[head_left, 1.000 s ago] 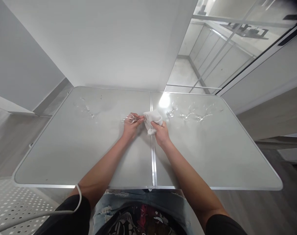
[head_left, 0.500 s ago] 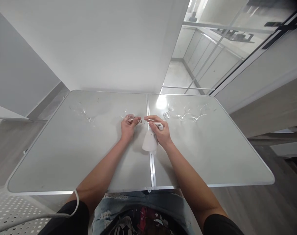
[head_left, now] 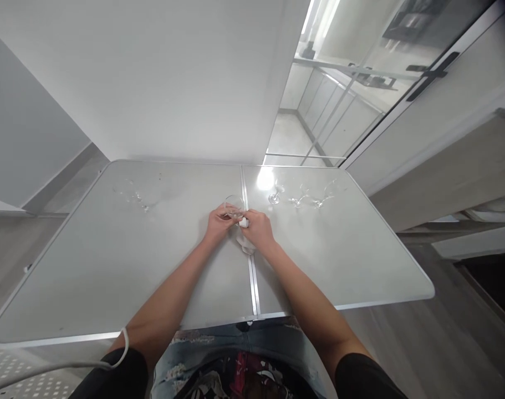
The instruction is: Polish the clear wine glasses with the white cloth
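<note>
Over the middle of the table, my left hand (head_left: 218, 226) is closed round a clear wine glass (head_left: 234, 201), whose bowl shows above the fingers. My right hand (head_left: 259, 230) grips a white cloth (head_left: 245, 244) and presses it against the glass, close to the left fingertips. Part of the cloth hangs below the hands. Fingers and cloth hide the glass's stem and base.
The pale table (head_left: 173, 277) has a metal seam down its middle. Right of my hands are clear stemmed glasses (head_left: 274, 198); more clear glassware (head_left: 139, 199) is at the left. A white cable (head_left: 125, 343) crosses by my left arm. A wall and glass door stand behind.
My right hand has come in to the left, bringing the cloth onto the wine glass. The cloth is now bunched rather than hanging wide. The view has shifted slightly.
</note>
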The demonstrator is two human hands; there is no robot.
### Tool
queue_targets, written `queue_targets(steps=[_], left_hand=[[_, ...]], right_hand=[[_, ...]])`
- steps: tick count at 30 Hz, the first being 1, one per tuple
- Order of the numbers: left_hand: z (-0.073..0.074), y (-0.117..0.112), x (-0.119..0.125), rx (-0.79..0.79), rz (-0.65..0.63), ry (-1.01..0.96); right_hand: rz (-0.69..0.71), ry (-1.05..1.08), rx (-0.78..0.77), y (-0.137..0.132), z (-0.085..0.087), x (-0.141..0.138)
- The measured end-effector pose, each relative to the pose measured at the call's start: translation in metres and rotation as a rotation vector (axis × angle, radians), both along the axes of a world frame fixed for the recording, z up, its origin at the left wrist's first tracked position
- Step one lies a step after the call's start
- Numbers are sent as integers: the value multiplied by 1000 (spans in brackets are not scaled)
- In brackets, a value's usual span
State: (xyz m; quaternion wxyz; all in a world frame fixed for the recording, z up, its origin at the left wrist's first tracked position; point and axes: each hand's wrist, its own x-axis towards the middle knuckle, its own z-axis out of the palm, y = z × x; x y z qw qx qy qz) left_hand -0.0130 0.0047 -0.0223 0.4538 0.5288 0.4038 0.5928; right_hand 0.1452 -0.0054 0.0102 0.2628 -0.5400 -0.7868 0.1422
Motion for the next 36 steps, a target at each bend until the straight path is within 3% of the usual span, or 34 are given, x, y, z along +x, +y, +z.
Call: queue_targets(steps=[3,7,10,17,22,32,36], left_hand=[[3,0,-2,35,4,-6],[5,-1,-5,0,25,86],[7,-4,-4,-55,-53,106],[8,-6,-3,-144,-96,125],[5,-5,-4,-169,-83,97],[-3,-4,-5,-160,-31,86],[1,-7,-4,-111,31,151]], right_hand=[[-61,38,79,7,8,10],[-147,293,238,8,27,35],[-264,368,188,1,32,57],[-549,173,-82,0,9,113],[-599,122,-132,13,0,139],[-639,64,-134,22,-19,131],[-641,13,-122,19,-24,126]])
